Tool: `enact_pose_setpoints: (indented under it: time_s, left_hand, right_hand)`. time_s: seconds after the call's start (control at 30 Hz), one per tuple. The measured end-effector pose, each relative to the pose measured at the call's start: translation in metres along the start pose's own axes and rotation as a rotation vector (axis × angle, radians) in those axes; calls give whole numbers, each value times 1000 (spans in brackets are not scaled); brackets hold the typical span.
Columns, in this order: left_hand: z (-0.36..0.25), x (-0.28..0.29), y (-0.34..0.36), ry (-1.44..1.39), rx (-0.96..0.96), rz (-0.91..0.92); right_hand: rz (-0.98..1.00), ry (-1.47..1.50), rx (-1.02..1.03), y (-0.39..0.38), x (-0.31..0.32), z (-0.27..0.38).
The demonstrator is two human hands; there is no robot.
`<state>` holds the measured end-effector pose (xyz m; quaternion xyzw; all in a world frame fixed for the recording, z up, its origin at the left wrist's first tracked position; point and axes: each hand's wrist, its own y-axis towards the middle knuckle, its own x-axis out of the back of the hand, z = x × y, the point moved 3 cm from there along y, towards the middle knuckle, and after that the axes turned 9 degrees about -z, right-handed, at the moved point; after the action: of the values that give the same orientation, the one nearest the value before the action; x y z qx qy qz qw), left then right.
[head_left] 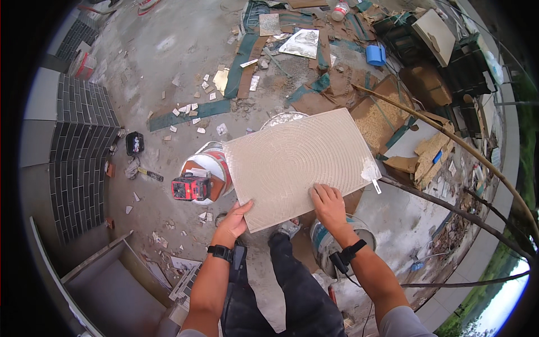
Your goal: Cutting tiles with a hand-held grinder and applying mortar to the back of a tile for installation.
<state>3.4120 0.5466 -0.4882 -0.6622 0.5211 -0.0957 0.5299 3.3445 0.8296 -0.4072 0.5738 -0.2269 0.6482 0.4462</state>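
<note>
Spanning the middle of the view, a large rectangular tile (297, 163) is held level or slightly tilted above the floor (168, 62), its upper face covered with a beige coat combed into curved ridges. Its near left corner is gripped by the left hand (232, 224), the thumb laid along the edge. Its near edge is held farther right by the right hand (328, 206), whose fingers are spread over the ridges; what is done by the thumb beneath cannot be told. Beyond the left hand, a red and black device (191, 187) is set on top of a bucket (220, 160). Another bucket (366, 227) is partly covered by the right forearm. To the left, a wall (81, 135) is faced with dark brick-shaped tiles. The floor is strewn with pale broken pieces (185, 110), and beyond the tile with torn cardboard (251, 67).
</note>
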Motion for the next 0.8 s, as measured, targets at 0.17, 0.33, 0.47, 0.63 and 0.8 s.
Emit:
enact_pose_setpoints:
  time_s: [0.17,0.33,0.47,0.63,0.8]
  left_hand:
    - [35,-9,33,88,25,-553]
    - [48,43,64,168,-164,-579]
    - [52,63,69,181,-148,-448]
    - [48,58,41,645,-98,-471]
    - [25,140,-50,1248,-198,-244]
  right_hand:
    - [98,-42,-69,-28,-41,-8]
    - [196,152,-216,-76,-26,28]
    - [371,236,-728,-217,13,41]
    - [589,103,-1424,-427,45,45]
    - [777,380,-1636,-464,-8,69]
